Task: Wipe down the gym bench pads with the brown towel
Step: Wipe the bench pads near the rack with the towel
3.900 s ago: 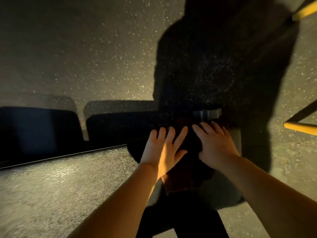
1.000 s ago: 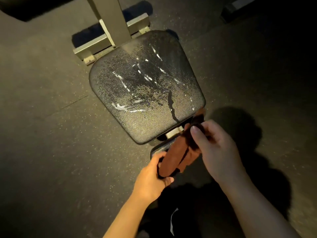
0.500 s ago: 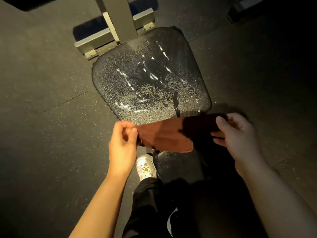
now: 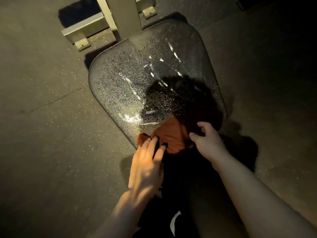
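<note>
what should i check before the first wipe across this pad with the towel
1. Towel on the pad: ok, it lies on the near edge.
2. Left hand on the towel: ok, its fingers rest on the near left corner.
3. Right hand on the towel: cannot tell, its curled fingers are at the shadowed right end, contact unclear.
4. Towel spread flat: not ok, it looks bunched and creased.
5. Residue to wipe: ok, white streaks show ahead of the towel.
6. Far half of the pad free of objects: ok, only streaks and a shadow show.
</note>
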Tool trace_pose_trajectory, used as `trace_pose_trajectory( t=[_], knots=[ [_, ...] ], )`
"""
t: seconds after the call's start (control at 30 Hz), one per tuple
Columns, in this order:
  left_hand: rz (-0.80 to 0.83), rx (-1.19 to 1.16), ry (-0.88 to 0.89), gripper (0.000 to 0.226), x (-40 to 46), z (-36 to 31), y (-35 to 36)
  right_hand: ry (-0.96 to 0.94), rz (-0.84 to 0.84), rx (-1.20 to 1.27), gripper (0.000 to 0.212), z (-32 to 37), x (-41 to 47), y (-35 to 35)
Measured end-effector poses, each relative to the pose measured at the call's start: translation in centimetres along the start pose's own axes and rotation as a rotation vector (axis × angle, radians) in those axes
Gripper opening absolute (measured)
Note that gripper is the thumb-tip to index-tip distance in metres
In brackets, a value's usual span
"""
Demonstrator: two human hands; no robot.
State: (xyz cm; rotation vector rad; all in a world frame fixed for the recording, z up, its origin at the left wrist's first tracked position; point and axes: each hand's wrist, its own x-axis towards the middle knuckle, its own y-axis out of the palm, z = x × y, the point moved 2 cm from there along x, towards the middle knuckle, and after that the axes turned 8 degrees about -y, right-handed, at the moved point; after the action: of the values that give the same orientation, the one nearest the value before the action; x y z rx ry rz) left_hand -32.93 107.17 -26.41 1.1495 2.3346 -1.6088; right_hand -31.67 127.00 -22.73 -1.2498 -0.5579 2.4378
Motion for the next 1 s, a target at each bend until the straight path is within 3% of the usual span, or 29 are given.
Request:
trace_pose_trajectory(
  t=[0.13,0.3,0.4,0.7,0.8,0.9,1.0],
  knots=[
    [0.069,0.221,0.126,0.064,1.9,0.1,0.3,0.018,0.112,-0.306,0.071,0.4,1.4,1.6],
    [0.225,0.362,0.147,0.093,4.3,1.5,0.5,0.118,0.204,-0.583,0.089,1.9,2.3,3.7],
    [0.214,0.381,0.169,0.083,4.2,1.5,0.7,0.177,0.259,-0.639,0.093,2.8,3.0,3.5],
    [0.461,0.550,0.112,0.082,5.1,-0.9,-1.3,0.124,0.397,-0.767,0.095,3.3,3.8,2.3],
    [0.504,0.506,0.079,0.077,5.2,-1.0,-1.7,0.086,0.437,-0.754,0.096,2.9,3.7,1.8],
    [0.363,0.379,0.101,0.083,5.4,-2.0,-2.3,0.005,0.477,-0.789,0.099,2.3,3.5,0.9],
    [0.485,0.408,0.014,0.079,5.2,-2.5,-2.2,-0.062,0.499,-0.838,0.102,1.5,2.9,0.4]
  ],
)
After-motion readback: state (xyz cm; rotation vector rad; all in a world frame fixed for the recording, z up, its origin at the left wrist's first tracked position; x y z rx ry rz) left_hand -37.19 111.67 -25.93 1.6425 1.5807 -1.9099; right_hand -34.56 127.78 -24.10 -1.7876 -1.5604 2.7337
